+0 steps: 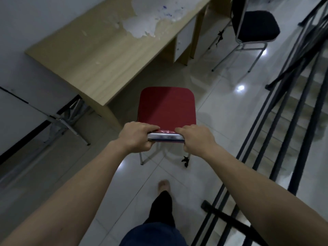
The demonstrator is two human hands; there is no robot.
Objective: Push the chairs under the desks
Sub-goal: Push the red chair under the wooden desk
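Our left grip (137, 137): closed around the left end of the red chair (166, 107) backrest top.
Our right grip (197, 139): closed around its right end.
Red chair: just beside the bench (99, 55) corner, seat not under it.

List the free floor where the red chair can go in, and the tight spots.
Both hands, left hand and right hand, grip the red chair. Open: the knee gap under the wooden desk, between its near side panel and the drawer unit; also the tiles towards the black chair. Tight: the stair railing on the right and the folding table on the left.
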